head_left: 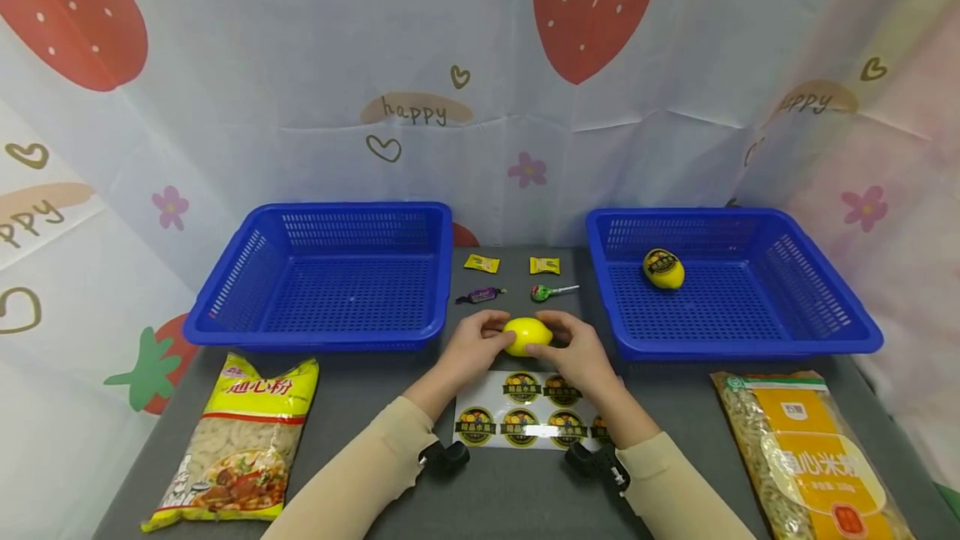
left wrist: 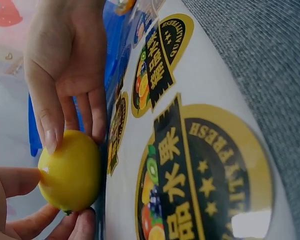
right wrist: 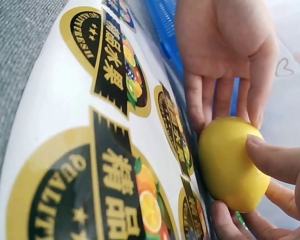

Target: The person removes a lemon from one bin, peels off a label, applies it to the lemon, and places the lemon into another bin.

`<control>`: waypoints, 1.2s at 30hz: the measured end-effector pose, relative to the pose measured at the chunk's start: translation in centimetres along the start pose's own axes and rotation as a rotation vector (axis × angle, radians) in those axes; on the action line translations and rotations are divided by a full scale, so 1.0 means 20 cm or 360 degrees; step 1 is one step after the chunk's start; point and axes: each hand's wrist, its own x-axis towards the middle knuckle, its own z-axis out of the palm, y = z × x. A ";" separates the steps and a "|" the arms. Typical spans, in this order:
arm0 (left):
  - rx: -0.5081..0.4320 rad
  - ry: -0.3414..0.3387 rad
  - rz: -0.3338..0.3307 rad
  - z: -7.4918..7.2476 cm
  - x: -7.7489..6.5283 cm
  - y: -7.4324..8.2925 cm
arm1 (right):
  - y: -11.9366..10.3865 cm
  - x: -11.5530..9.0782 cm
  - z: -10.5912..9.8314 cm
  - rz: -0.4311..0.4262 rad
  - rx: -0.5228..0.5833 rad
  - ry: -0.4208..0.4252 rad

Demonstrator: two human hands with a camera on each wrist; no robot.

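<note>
Hands: left [head_left: 474,346] and right [head_left: 580,352] each pinch an end of the plain lemon [head_left: 527,336] between thumb and fingers. Sticker sheet [head_left: 480,392] lies flat on the surface [head_left: 517,498], on the near side of the fruit. Lemon sits centred between the hands, long axis left-right, neither hand nearer; can't tell if it's bearing on the surface. Just beyond: lollipop [head_left: 542,293], purple sweet [head_left: 482,296]. Stickered lemon [head_left: 663,268] in the right basket [head_left: 750,349].

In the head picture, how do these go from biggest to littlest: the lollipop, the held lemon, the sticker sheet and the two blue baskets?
1. Left blue basket and right blue basket: too alike to rank
2. Sticker sheet, partly covered
3. Held lemon
4. Lollipop
</note>
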 end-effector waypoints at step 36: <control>0.0249 -0.0022 -0.0012 -0.03 -0.13 0.00 | 0.00 -0.14 -0.07 -0.0062 -0.0080 0.0001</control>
